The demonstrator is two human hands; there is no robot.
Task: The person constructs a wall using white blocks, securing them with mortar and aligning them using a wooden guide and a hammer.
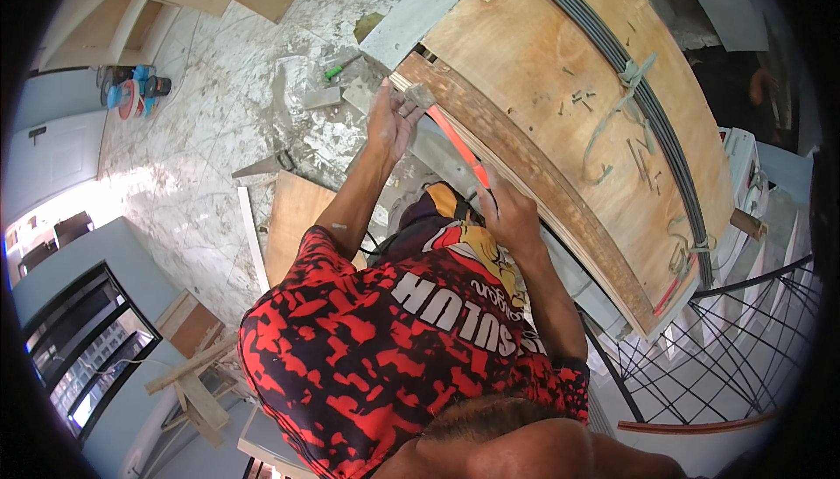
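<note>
My right hand (507,208) is closed round the red handle of a hammer-like tool (457,142), whose grey head (418,94) lies at the board's edge by my left hand (394,120). My left fingers are curled at the end of a pale strip of wood, beside a worn brown board (525,155) along the near edge of a plywood sheet (516,41). What those fingers grip is too small to tell. Loose screws or nails (582,98) and a bundle of dark rods tied with cord (647,94) rest on the plywood.
A handsaw (254,168), a green-handled tool (337,69), a loose plywood piece (289,216) and scraps lie on the dusty tiled floor (188,155). Buckets (131,94) stand by a white door. Timber offcuts (197,400) are at lower left; a black metal railing (700,348) is at lower right.
</note>
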